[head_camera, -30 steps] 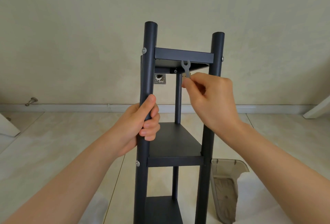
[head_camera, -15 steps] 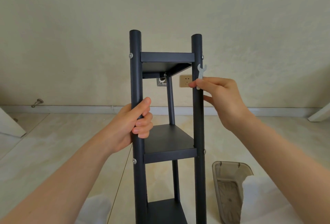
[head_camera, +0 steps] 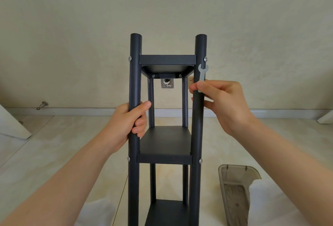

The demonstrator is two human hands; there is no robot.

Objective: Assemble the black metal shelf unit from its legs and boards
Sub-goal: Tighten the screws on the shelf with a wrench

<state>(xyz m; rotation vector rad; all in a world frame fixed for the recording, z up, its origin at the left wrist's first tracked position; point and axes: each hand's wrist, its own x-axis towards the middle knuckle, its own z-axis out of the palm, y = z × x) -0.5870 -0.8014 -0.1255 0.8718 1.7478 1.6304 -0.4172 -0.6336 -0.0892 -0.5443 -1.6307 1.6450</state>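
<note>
The black metal shelf unit (head_camera: 165,146) stands upright in front of me, with three boards fixed between its round legs by silver bolts. My left hand (head_camera: 129,123) grips the near left leg (head_camera: 134,74) between the top and middle boards. My right hand (head_camera: 223,105) pinches a small flat grey wrench (head_camera: 202,77) and holds it against the near right leg (head_camera: 199,114), just below the top board's bolt (head_camera: 205,59). The wrench's open jaw points upward.
A translucent grey plastic tray (head_camera: 236,193) lies on the floor at the lower right. A door stop (head_camera: 42,104) sits by the skirting at the left. Wall sockets (head_camera: 167,83) show behind the shelf. White panels stand at both edges of the view.
The shelf has turned so its front faces me squarely. My right hand carried the wrench from under the top board out to the near right leg.
</note>
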